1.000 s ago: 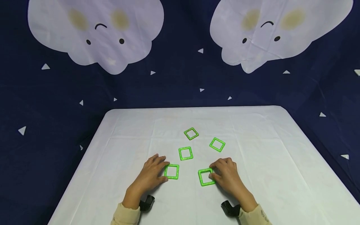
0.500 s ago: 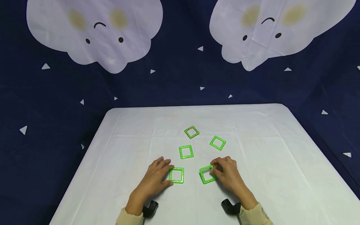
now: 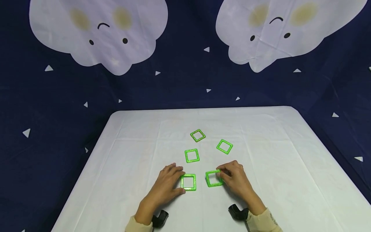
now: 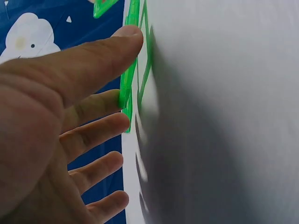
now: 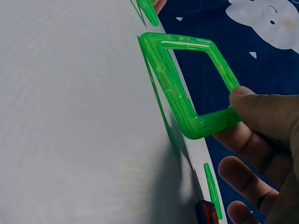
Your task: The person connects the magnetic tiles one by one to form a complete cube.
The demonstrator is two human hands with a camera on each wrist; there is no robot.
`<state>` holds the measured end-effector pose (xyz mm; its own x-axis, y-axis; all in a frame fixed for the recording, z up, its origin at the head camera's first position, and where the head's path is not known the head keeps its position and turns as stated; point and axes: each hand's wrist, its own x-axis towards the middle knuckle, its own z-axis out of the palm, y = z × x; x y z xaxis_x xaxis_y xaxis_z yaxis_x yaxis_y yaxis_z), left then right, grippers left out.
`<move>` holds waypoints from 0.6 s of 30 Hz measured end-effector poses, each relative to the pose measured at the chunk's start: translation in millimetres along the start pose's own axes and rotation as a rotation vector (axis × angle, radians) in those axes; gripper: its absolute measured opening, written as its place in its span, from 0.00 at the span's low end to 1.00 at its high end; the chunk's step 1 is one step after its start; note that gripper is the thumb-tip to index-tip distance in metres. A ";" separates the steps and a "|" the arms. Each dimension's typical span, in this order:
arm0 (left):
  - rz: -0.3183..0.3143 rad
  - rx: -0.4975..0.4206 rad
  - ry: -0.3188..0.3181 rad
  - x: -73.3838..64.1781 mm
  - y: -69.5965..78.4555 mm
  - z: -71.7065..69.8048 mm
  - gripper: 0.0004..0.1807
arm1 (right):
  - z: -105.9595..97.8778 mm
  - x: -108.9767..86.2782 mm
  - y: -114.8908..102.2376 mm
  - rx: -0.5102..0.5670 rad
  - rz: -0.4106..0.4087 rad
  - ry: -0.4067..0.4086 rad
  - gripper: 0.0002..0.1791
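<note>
My left hand [image 3: 168, 182] holds a green square magnetic tile [image 3: 195, 182] by two corners of its left side, thumb at the near one and index finger at the far one. In the left wrist view, that tile [image 4: 127, 84] is edge-on close to the tabletop, the other fingers spread apart. To its right, my right hand [image 3: 236, 178] pinches a second green magnetic tile [image 3: 207, 179] by its right side. The right wrist view shows this tile [image 5: 170, 88] tilted over the white surface, one side between thumb and fingers. A narrow gap separates the two tiles.
Farther back on the white table [image 3: 139, 135] lie three more green square tiles: a near one [image 3: 186, 156], a right one [image 3: 222, 151] and a farthest one [image 3: 193, 138]. Behind the table hangs a dark blue cloth [image 3: 185, 80] with white clouds.
My left hand has slid its tile to the right, toward the other one. The right hand has stayed nearly in place, its tile turning slightly. The three farther tiles lie as before.
</note>
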<state>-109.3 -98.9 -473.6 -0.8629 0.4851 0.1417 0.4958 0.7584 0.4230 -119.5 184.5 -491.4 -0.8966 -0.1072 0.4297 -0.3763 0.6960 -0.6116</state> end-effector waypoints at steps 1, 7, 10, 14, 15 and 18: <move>0.004 -0.003 -0.001 0.4 1.1 0.8 0.31 | -0.1 0.0 0.0 0.003 0.003 0.004 0.11; 0.021 0.005 -0.015 3.6 6.4 7.5 0.32 | -0.9 0.7 -0.8 0.037 0.067 0.009 0.10; 0.025 0.012 -0.023 4.9 8.6 10.7 0.32 | -1.7 0.9 -1.7 0.052 0.105 0.010 0.09; 0.026 0.016 -0.032 6.5 12.9 12.6 0.32 | -3.1 1.6 -3.7 0.069 0.121 0.023 0.09; 0.027 0.019 -0.033 6.9 14.2 12.9 0.32 | -3.3 1.9 -4.3 0.076 0.115 0.029 0.09; 0.037 0.035 -0.033 8.3 18.5 14.4 0.31 | -3.1 2.6 -6.0 0.091 0.080 0.052 0.09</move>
<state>-105.8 -74.6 -477.5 -0.8407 0.5265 0.1267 0.5306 0.7543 0.3866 -118.9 182.3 -484.6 -0.9123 -0.0153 0.4092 -0.3255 0.6336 -0.7019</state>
